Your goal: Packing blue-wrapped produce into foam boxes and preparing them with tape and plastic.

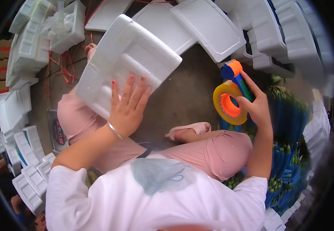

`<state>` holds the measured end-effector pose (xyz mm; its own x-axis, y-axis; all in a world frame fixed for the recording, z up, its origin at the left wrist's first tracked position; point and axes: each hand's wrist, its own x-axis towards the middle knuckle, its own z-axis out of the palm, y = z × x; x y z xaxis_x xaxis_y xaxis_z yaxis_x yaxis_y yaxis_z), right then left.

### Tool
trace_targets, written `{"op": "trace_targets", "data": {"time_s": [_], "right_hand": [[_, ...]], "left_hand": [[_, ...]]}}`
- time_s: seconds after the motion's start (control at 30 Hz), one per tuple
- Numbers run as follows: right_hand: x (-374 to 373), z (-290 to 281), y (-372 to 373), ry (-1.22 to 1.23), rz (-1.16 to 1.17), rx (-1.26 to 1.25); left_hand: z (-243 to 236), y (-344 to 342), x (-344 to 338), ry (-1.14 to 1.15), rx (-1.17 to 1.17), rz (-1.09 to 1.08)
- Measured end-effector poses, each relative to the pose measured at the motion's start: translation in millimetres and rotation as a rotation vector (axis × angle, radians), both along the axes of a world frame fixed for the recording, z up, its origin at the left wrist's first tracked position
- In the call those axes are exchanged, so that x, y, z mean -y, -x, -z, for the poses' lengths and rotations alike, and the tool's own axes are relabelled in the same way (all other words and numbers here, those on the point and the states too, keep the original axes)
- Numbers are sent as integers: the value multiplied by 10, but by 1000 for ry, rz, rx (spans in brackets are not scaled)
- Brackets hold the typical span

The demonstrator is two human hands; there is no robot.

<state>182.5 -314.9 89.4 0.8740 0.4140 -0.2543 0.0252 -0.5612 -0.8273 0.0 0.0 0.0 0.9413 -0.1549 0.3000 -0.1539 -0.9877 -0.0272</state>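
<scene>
A white foam box (136,50) stands tilted against my left leg, with clear tape along part of its side. My left hand (128,104) lies flat on that side, fingers spread, a bangle at the wrist. To the right of the box, my right hand (255,102) grips a tape dispenser (234,73) by its handle. The dispenser is blue and green with an orange front end, and carries a roll of clear yellowish tape (217,102) on an orange hub. It is held in the air, apart from the box.
White foam lids (209,29) lie on the floor ahead. Foam boxes are stacked at the right (298,34) and left (30,46). One open box (69,27) holds clear plastic. Red strapping (65,67) lies tangled at left. Green vegetables in blue wrapping (286,154) fill the right side.
</scene>
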Motion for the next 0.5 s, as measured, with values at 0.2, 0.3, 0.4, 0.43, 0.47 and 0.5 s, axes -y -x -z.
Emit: {"op": "trace_targets", "data": {"time_s": [0.2, 0.3, 0.4, 0.43, 0.47, 0.5], "right_hand": [[90, -82, 206, -146, 45, 39], [73, -49, 258, -223, 62, 45], [211, -122, 353, 190, 20, 354], [280, -118, 383, 185, 83, 350], [332, -125, 413, 181, 148, 346], [360, -136, 440, 180, 150, 342]], "left_hand": [[37, 547, 642, 156, -85, 138], [39, 313, 1016, 276, -174, 185], [-7, 213, 1354, 431, -293, 256], [40, 199, 1433, 469, -318, 298], [180, 259, 1529, 483, -310, 336], [303, 332, 1611, 482, -314, 338]]}}
